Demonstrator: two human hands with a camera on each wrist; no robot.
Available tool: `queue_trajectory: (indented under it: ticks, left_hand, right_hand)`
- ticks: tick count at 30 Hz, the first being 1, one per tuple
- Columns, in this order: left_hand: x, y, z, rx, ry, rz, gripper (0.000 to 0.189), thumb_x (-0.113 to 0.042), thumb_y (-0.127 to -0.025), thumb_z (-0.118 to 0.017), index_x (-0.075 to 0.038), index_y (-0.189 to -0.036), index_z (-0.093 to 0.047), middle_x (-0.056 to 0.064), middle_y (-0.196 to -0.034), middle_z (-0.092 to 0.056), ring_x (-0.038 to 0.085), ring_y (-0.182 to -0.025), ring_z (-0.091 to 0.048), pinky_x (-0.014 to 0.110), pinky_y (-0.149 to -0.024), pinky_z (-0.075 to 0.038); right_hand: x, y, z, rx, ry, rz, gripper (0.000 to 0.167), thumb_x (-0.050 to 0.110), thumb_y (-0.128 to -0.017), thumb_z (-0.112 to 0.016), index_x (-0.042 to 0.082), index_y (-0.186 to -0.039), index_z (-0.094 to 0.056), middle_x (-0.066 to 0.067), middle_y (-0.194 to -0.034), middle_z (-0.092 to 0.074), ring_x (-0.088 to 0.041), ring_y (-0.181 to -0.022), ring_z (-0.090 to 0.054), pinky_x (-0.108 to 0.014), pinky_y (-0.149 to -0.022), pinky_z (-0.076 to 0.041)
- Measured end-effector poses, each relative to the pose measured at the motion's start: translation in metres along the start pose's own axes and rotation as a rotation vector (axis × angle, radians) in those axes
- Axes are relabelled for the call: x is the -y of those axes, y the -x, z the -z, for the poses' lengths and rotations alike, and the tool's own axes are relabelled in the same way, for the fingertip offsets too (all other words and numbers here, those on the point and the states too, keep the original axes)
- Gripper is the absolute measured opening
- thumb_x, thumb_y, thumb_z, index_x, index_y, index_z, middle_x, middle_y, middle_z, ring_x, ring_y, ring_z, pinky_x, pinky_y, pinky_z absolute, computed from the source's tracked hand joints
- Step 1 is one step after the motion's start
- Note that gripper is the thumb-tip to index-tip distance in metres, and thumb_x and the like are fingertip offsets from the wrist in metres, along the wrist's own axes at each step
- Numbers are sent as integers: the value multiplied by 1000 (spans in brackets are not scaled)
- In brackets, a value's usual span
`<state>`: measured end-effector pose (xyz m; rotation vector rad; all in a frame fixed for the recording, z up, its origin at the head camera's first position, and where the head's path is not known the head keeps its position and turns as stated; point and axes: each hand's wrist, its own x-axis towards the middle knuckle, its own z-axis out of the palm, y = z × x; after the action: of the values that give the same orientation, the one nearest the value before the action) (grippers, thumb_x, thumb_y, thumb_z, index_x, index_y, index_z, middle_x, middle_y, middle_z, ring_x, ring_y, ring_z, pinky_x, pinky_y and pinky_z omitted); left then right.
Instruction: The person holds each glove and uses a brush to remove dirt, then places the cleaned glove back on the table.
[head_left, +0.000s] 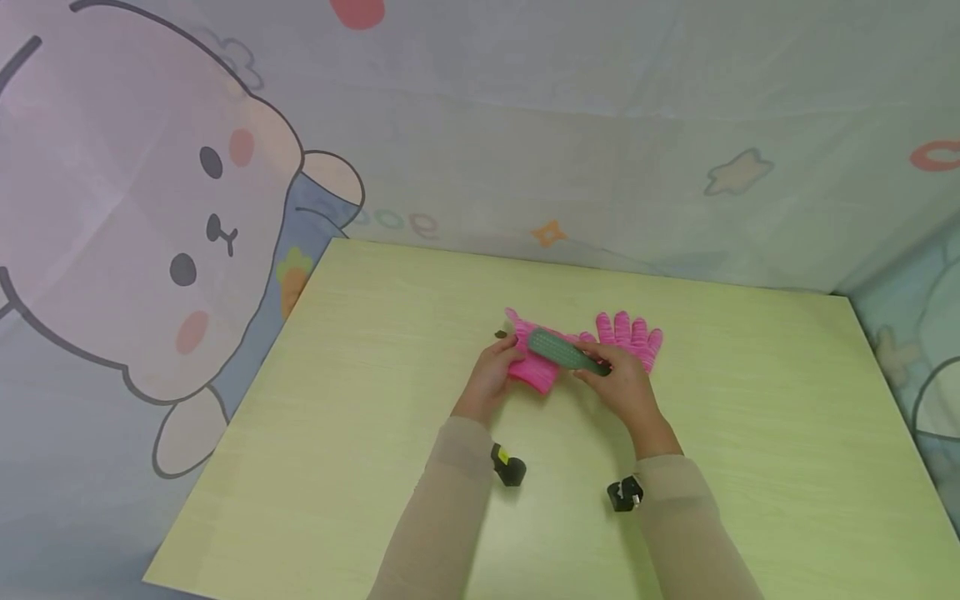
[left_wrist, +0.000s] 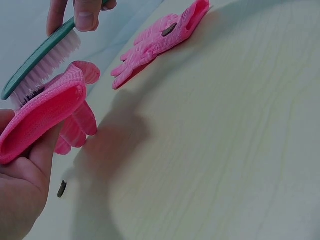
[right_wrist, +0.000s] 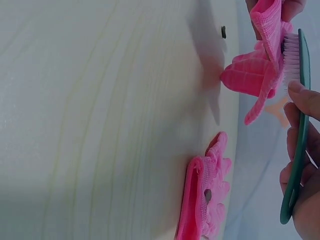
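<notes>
My left hand [head_left: 491,379] grips a pink knitted glove [left_wrist: 45,112] by its cuff, raised off the table with its fingers hanging down. In my right hand [head_left: 618,383] is a green scrub brush [head_left: 558,348] with pale bristles [left_wrist: 52,60]. Those bristles touch the held glove, against a dark patch [left_wrist: 31,95] on it. A second pink glove [head_left: 630,337] lies on the table just beyond my right hand; a dark brown spot or piece [left_wrist: 169,30] shows on it.
A small dark brown piece [left_wrist: 62,189] lies on the pale yellow table [head_left: 337,417] near my left hand. Behind the table hangs a cloth [head_left: 525,125] printed with cartoon figures. Black devices [head_left: 510,468] sit at both wrists.
</notes>
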<state>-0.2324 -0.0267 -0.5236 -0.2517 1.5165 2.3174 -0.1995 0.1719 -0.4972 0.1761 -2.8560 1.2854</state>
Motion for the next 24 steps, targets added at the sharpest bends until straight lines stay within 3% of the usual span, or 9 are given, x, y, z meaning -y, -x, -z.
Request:
queue_trajectory:
  ticks: [8, 18, 24]
  left_hand:
    - [-2, 2, 0, -29, -18, 17, 54, 3, -89, -45, 3, -141, -30, 14, -148, -26, 24, -133, -30, 30, -105, -33]
    - [-1, 0, 2, -27, -51, 18, 53, 2, -90, -45, 3, -141, -30, 14, -149, -24, 25, -134, -27, 32, -106, -30]
    - [-2, -1, 2, -26, -42, 26, 53, 2, -90, -44, 2, -142, -30, 14, -149, -26, 24, -133, -30, 29, -104, -33]
  right_hand:
    - [-2, 1, 0, -1, 1, -13, 43, 14, -81, -72, 10, -122, -61, -15, -121, -59, -31, -103, -55, -47, -87, -46]
    - [-2, 2, 3, 7, 2, -37, 44, 14, -81, -72, 14, -123, -61, -15, -112, -62, -31, -103, -54, -47, -89, -46]
    - [-2, 3, 4, -12, -2, -17, 44, 13, -81, -72, 12, -123, -61, -15, -107, -62, -29, -97, -56, -44, -83, -48]
